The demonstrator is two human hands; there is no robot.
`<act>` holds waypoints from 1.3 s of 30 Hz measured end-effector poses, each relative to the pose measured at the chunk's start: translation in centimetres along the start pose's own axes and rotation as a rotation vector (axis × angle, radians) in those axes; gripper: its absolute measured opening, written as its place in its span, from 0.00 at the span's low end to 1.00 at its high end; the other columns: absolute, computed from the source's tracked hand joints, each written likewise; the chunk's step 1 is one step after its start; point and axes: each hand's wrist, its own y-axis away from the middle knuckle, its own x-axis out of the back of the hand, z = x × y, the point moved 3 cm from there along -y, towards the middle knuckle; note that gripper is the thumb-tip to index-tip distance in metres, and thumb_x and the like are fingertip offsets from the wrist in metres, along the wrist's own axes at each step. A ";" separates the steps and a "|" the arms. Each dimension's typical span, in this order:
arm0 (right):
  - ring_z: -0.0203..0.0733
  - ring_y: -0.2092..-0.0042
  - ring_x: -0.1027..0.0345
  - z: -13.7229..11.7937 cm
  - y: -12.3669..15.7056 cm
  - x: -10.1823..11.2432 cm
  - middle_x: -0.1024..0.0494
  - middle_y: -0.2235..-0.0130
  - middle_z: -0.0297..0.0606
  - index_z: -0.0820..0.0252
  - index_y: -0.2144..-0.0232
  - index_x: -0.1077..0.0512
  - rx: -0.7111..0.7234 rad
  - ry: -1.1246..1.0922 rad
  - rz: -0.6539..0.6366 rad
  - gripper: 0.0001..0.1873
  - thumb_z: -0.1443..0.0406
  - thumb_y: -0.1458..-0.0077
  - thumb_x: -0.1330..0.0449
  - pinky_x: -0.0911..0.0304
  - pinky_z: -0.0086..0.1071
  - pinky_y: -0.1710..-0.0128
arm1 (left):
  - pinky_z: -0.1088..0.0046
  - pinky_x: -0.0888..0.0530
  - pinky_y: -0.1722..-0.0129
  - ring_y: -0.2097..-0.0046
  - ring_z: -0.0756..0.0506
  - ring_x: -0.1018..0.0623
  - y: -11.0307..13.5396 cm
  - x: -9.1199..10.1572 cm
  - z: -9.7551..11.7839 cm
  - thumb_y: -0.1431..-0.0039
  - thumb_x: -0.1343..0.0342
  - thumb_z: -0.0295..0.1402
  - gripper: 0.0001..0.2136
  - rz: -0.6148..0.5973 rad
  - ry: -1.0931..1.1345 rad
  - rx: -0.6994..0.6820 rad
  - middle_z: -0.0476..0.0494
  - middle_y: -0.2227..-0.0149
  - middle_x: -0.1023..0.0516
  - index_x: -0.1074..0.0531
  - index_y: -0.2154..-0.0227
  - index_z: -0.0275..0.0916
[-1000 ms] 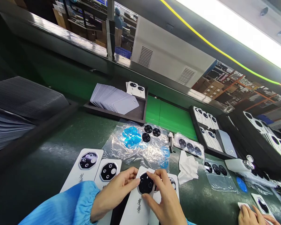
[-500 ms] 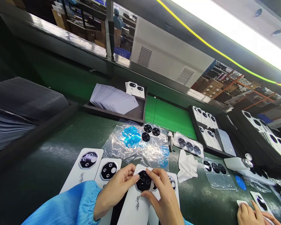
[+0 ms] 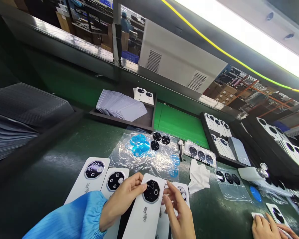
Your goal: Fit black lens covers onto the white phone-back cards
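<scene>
My left hand (image 3: 122, 200) grips the left edge of a white phone back cover (image 3: 144, 215) with a black octagonal camera lens plate (image 3: 151, 191) set in its top. My right hand (image 3: 179, 212) hovers just right of the cover, fingers loosely spread and holding nothing. Another white cover (image 3: 181, 192) lies under and right of my right hand. Two more finished covers (image 3: 93, 176) lie to the left on the green table (image 3: 52, 172).
A clear plastic sheet (image 3: 144, 154) holds blue film scraps and loose black lens plates. A white cloth (image 3: 198, 177) lies to the right. Black trays (image 3: 129, 113) of covers stand behind. Another person's hands (image 3: 269, 227) work at the lower right corner.
My right hand has lifted off the black lens plate and moved slightly right and down. The cover has shifted a little up and left in my left hand.
</scene>
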 end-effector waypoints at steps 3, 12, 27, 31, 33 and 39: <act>0.38 0.78 0.36 1.4 0.6 -0.5 0.28 0.77 0.33 0.56 0.58 0.25 -0.203 -0.191 -0.056 0.24 0.48 0.51 0.38 0.39 0.28 0.82 | 0.75 0.34 0.69 0.70 0.48 0.27 -0.1 0.1 -0.1 0.53 0.40 0.53 0.21 -0.018 0.002 0.021 0.52 0.73 0.27 0.34 0.72 0.39; 0.34 0.80 0.39 1.6 0.9 -1.6 0.27 0.77 0.34 0.60 0.62 0.26 -0.237 -0.271 -0.076 0.26 0.46 0.54 0.37 0.40 0.26 0.84 | 0.74 0.33 0.71 0.68 0.48 0.28 0.1 -0.7 -0.9 0.52 0.38 0.45 0.21 -0.098 -0.093 0.016 0.49 0.64 0.25 0.37 0.61 0.40; 0.30 0.80 0.39 -1.0 1.2 -2.7 0.28 0.80 0.30 0.63 0.65 0.26 -0.247 -0.397 -0.126 0.26 0.46 0.56 0.34 0.42 0.23 0.82 | 0.70 0.30 0.62 0.57 0.42 0.26 0.4 -0.3 -0.8 0.52 0.38 0.42 0.25 -0.084 -0.100 0.033 0.44 0.58 0.25 0.40 0.53 0.41; 0.30 0.81 0.41 -1.0 1.1 -2.9 0.30 0.81 0.29 0.63 0.67 0.27 -0.265 -0.403 -0.107 0.26 0.47 0.57 0.34 0.43 0.24 0.82 | 0.70 0.30 0.60 0.56 0.42 0.26 0.4 -0.1 -0.9 0.52 0.39 0.43 0.26 -0.116 -0.073 0.070 0.46 0.58 0.24 0.39 0.51 0.42; 0.30 0.81 0.43 -0.9 1.0 -2.9 0.32 0.82 0.28 0.62 0.69 0.28 -0.291 -0.405 -0.093 0.25 0.46 0.59 0.33 0.44 0.24 0.82 | 0.70 0.30 0.60 0.57 0.42 0.25 0.5 -0.3 -0.8 0.52 0.39 0.43 0.27 -0.144 -0.045 0.098 0.46 0.57 0.24 0.39 0.50 0.43; 0.28 0.81 0.49 -0.5 0.5 -3.1 0.41 0.82 0.24 0.61 0.79 0.32 -0.316 -0.399 -0.070 0.25 0.46 0.61 0.32 0.51 0.23 0.81 | 0.67 0.32 0.49 0.40 0.36 0.36 0.8 -0.1 -0.6 0.58 0.38 0.45 0.35 -0.025 -0.077 0.139 0.44 0.38 0.37 0.40 0.45 0.46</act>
